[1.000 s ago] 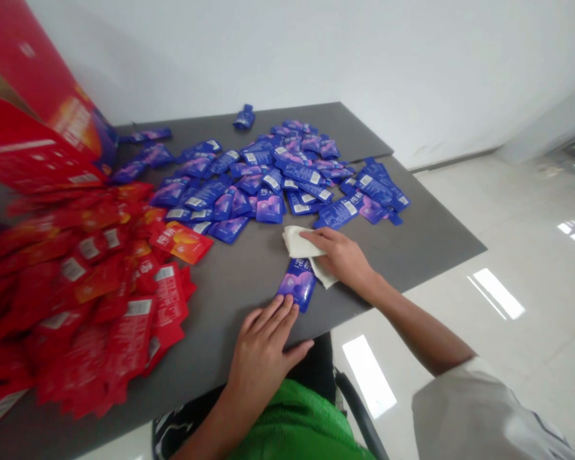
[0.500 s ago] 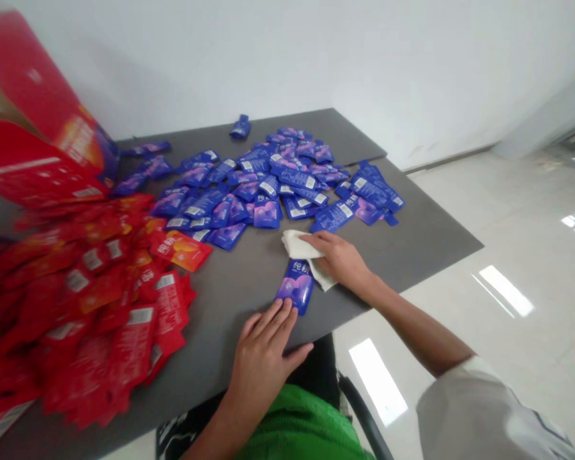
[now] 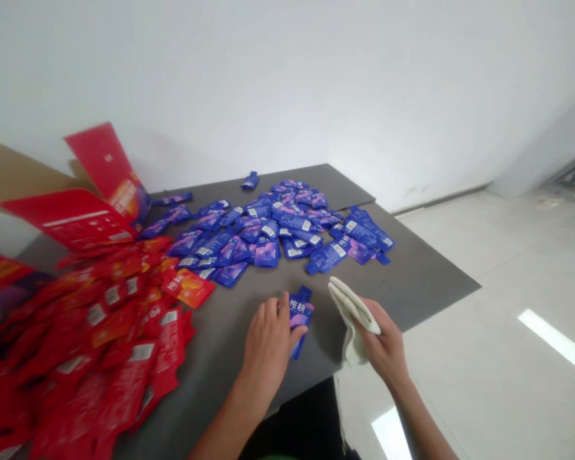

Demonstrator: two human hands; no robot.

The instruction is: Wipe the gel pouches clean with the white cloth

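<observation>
My left hand [image 3: 268,342] is closed on a blue-and-purple sachet [image 3: 299,315], lifting it just above the dark grey table [image 3: 412,284] near the front edge. To its right, my right hand [image 3: 386,345] grips a folded white cloth [image 3: 352,313], raised off the table and apart from the sachet. Behind both hands lies a wide heap of blue sachets [image 3: 278,230].
A big pile of red sachets [image 3: 100,326] covers the table's left side. An open red carton [image 3: 84,204] stands at the back left. Behind the table is a white wall; shiny floor tiles [image 3: 508,306] lie to the right past the table's edge.
My left hand went from lying flat beside the sachet to picking it up. My right hand lifted the cloth off the sachet and moved right. The camera tilted up.
</observation>
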